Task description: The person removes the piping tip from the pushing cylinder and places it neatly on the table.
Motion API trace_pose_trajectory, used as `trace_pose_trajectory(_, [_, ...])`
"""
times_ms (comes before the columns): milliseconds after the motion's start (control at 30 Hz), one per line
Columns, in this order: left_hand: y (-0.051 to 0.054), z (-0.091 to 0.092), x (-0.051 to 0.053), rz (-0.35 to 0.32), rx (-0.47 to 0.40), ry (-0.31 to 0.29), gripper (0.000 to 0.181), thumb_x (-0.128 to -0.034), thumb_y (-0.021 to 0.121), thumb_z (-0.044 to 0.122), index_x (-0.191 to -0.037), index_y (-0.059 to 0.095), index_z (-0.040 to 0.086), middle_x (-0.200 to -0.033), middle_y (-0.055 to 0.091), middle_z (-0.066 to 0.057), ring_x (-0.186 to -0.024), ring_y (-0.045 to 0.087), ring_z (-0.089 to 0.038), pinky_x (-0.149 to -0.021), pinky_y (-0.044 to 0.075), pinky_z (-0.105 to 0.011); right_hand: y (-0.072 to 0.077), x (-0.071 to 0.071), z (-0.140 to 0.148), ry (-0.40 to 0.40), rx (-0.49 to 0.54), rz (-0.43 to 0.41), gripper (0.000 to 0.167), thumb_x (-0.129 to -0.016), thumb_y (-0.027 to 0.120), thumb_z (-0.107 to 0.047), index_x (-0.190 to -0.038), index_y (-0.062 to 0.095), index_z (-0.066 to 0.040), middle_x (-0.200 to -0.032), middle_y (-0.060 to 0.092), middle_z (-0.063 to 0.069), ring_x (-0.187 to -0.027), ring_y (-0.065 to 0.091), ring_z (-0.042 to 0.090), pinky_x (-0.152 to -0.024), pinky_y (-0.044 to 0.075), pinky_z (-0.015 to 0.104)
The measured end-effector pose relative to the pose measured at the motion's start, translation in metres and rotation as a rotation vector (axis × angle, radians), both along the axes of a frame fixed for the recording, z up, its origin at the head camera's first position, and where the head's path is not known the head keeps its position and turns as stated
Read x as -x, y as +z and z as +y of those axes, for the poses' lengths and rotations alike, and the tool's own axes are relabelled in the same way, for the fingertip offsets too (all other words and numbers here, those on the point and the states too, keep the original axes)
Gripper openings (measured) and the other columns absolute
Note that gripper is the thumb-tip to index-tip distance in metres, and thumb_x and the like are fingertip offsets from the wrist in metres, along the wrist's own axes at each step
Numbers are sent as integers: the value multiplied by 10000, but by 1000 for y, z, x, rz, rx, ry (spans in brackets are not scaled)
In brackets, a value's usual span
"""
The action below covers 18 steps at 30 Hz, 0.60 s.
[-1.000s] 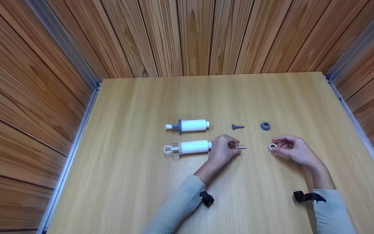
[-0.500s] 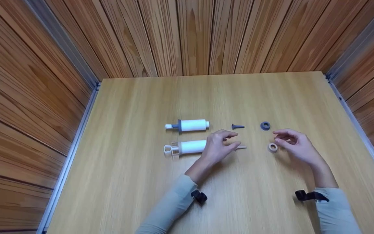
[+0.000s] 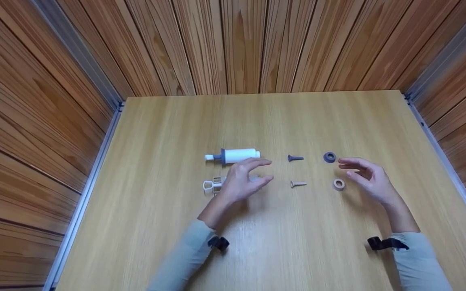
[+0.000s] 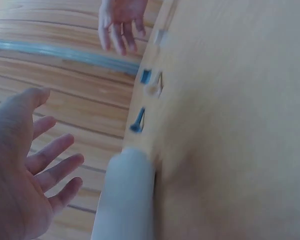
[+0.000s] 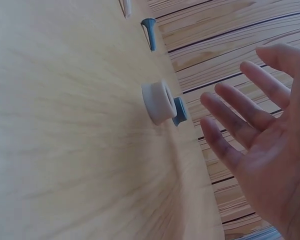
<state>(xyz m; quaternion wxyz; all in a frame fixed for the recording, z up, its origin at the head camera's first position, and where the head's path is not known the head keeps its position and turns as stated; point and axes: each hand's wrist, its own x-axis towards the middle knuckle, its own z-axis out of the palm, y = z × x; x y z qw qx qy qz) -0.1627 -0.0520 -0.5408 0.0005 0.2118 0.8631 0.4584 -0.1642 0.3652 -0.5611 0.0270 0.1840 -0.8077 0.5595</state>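
Note:
My left hand (image 3: 241, 182), fingers spread and holding nothing, hovers over a white syringe-like tube with a ring handle (image 3: 217, 185) and hides most of its barrel. That white barrel (image 4: 125, 197) also shows close beside the hand in the left wrist view. Above it on the table lies a similar white tube (image 3: 239, 156) with a dark blue collar. My right hand (image 3: 368, 180) is held open just right of a beige ring (image 3: 339, 189), apart from it. A dark blue ring (image 3: 329, 161) lies slightly farther back.
Between the tubes and the rings lie a dark blue tapered nozzle (image 3: 296, 158) and a beige tapered nozzle (image 3: 299, 184). Wood-plank walls and metal rails (image 3: 91, 182) border the wooden table (image 3: 168, 133) at the back and sides.
My left hand has moved left from the beige nozzle to over the nearer tube, leaving the nozzle on the table. My right hand has let go of the beige ring and drawn back slightly.

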Motion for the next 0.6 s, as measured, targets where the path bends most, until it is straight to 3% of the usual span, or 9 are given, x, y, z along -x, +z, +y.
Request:
trace_pose_trajectory(167, [2,-30,-4,-32,-23,7,501,-1066,791,379,-1527,708,202,-1603,694,-36,-1567,603,-275,-1313,477,-527,1,0,10,2,-22,8,394,-1076,569,134,-1465,633,134,-1401,760,-183,-1317,718,28,-1080,528,104])
trace_pose_trajectory(367, [-2,-63,-10,-62,-4,36,528,-1081,761,406,-1567,677,218,-1677,627,-56,-1622,538,-315,-1298,477,-589,0,-1,17,-13,-28,11,380,-1080,567,126,-1453,639,149,-1406,774,-166,-1319,715,-10,-1081,528,98])
trace_pose_trajectory(600, [5,-95,-5,-9,-19,102,524,-1070,791,333,-1570,672,233,-1701,603,-72,-1626,531,-341,-1354,399,-601,12,9,19,-41,-42,14,373,-1097,550,103,-1458,629,150,-1426,754,-195,-1337,681,-48,-1072,513,78])
